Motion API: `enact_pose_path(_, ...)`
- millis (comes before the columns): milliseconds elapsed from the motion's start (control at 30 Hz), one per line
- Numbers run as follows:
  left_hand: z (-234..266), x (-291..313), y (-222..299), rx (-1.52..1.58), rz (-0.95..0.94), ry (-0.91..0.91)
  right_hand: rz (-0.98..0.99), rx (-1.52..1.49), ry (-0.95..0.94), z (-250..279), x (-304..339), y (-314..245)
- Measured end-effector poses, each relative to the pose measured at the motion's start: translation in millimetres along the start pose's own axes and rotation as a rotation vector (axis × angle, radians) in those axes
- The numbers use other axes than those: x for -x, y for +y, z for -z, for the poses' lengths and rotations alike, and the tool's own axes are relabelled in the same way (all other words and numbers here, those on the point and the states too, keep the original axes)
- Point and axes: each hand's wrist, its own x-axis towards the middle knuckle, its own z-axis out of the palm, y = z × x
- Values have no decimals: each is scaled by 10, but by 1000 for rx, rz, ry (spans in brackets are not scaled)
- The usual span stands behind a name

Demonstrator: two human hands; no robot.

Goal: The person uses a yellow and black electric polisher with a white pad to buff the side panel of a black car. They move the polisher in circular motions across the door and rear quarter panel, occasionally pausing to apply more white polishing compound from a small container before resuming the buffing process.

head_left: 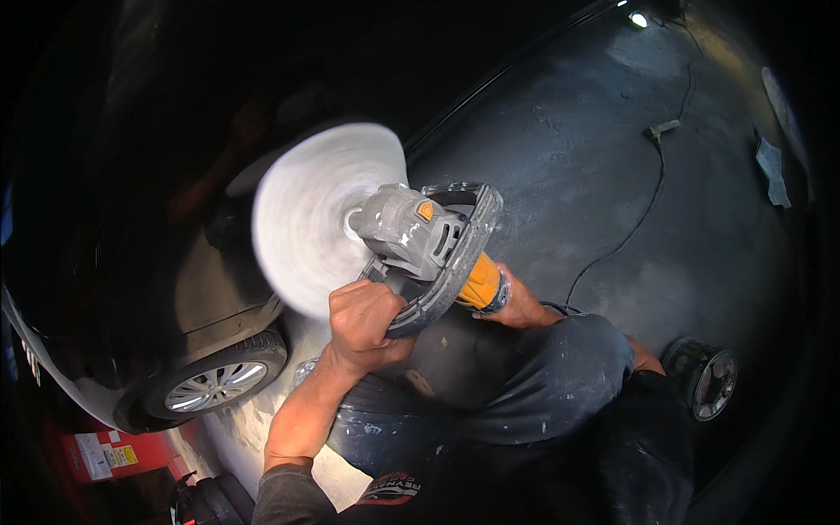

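a small lamp (639, 19) burns to a white glare at the upper right of a dim scene, while a soft, uneven sheen spreads over the dark grey floor (560, 166). the spinning white pad (306, 219) is smeared by motion blur, its face among the brightest areas, while the polisher (407, 229) behind it stays fairly crisp. light models the left hand (366, 319); faint, murky reflections cross the near-black car (131, 219). pale ground (241, 437) brightens below the wheel (219, 385). fisheye distortion bows lines toward the rim, and the corners sink into blackness.
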Motion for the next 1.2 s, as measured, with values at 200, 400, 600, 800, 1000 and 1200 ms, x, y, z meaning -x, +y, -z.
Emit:
enact_pose_path(200,-446,-771,-103,28,-40,-16,-23,-96,205,132,72,-127)
enact_pose_path(400,-1073,-1529,-293,99,-59,-45,-11,-98,418,394,102,-97)
enact_pose_path(600,-1392,-1927,-301,100,-11,-67,-67,-129,485,596,14,-378)
enact_pose_path(800,-1098,-1496,-249,50,-59,-49,-42,-76,447,416,117,-208)
enact_pose_path(1000,-527,-455,-42,-105,27,-35,-58,-109,140,116,225,-11)
enact_pose_path(1200,-127,391,214,-156,226,68,-128,26,-154,-35,89,-85)
